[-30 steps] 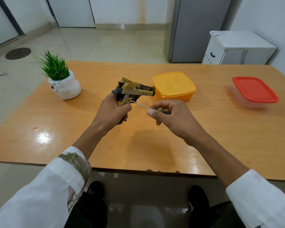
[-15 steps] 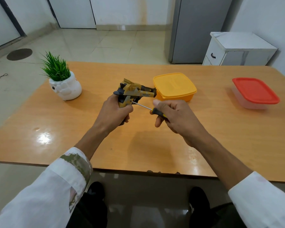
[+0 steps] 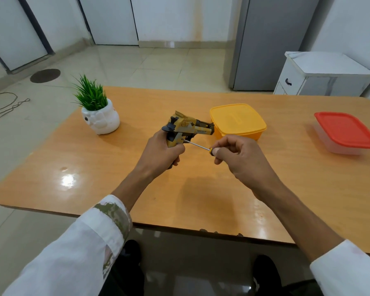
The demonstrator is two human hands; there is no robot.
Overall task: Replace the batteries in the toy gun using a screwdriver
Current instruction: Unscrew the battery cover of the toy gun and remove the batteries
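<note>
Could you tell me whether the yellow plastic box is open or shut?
Shut: the yellow plastic box has its matching lid seated flat on top.

Potted plant [image 3: 97, 113], yellow box [image 3: 237, 121], red-lidded box [image 3: 346, 132] on table [image 3: 94, 167].

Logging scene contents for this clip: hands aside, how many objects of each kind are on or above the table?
Toy gun: 1
Screwdriver: 1
Lidded containers: 2, yellow and red
Potted plant: 1
Total: 5

Left hand [image 3: 160, 151] curling around the toy gun [image 3: 190, 129] grip, right hand [image 3: 238, 155] pinching the screwdriver [image 3: 196, 145] handle, both bare forearms [image 3: 132, 185] reaching forward
</note>
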